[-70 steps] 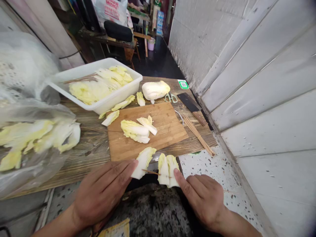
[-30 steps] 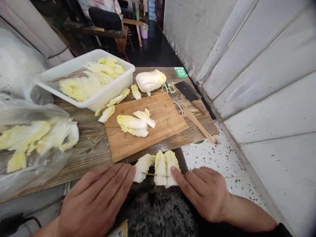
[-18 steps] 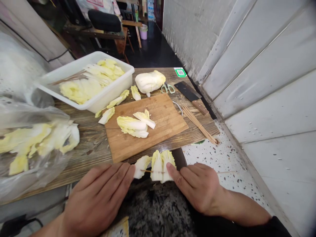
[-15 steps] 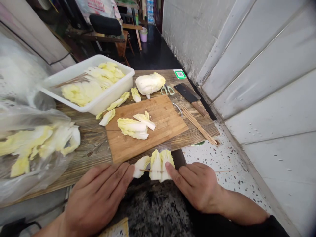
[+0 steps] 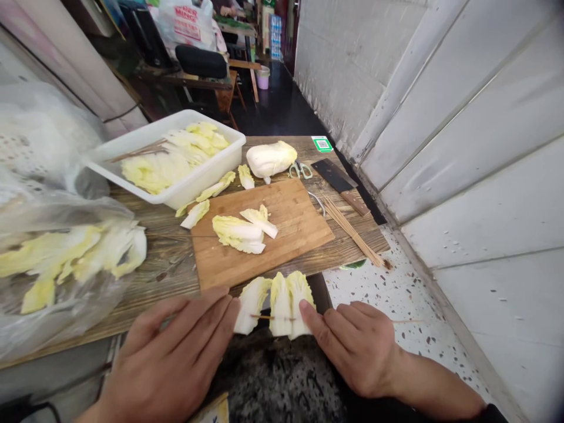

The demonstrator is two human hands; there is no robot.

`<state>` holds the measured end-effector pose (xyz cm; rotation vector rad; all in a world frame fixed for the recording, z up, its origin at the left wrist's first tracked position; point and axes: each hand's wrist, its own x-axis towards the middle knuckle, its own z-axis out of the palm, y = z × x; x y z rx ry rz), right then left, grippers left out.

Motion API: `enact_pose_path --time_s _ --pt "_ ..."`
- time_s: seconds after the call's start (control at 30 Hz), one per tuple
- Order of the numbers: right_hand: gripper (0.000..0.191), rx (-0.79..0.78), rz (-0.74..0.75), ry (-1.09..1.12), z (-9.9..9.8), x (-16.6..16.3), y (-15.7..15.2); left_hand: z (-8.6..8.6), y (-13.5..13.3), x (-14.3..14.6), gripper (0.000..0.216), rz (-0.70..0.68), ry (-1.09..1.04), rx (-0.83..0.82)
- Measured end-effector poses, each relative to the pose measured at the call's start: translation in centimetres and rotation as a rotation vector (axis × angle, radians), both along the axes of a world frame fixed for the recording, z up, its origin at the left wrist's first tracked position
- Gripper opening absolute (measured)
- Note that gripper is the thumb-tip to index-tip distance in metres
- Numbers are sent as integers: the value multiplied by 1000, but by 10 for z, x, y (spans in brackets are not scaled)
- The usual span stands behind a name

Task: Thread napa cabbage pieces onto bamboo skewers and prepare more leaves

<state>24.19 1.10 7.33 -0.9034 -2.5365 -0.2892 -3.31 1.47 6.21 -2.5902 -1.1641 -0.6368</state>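
Cabbage leaves [image 5: 279, 299], three of them, are held side by side on a thin stick [image 5: 261, 317], just in front of the desk [image 5: 174, 264]. The left-hand leaf is touched by the left hand [image 5: 176, 352], its fingers laid straight and together; the thumb is hidden, so whether that leaf is pinched can't be told. By the right hand [image 5: 352, 343], the right-hand leaf is gripped, other fingers curled in.

Compared with a couple of seconds ago, the gap between the left leaf and the other pair is mostly closed, so less bare stick is exposed and the threading looks further along.

Beyond that, more cut leaves [image 5: 238, 232] are laid on the board [image 5: 299, 205]. No brand can be made out on the cleaver [image 5: 337, 176]. At the desk's far corner, a green card [image 5: 322, 144] is printed with a QR code. Way back, "MING" can be read in red on a plastic bag [image 5: 189, 23]; the smaller print can't.
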Motion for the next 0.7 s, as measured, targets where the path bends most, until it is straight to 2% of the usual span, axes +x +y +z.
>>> enact_pose_path --time_s 0.2,0.33,0.5,0.6,0.7 --pt "38 -36 22 16 -4 2 -5 2 1 -12 32 -164 176 73" --pt "38 -42 39 12 -3 -1 -4 2 1 -14 35 -157 212 74" --pt "37 -59 55 -4 2 -5 1 -3 -1 -15 34 -201 295 160" --pt "35 -68 75 -21 5 -7 3 -4 -1 -17 35 -151 257 114" --pt "35 -51 81 -24 5 -8 6 -6 1 -15 36 -222 243 124"
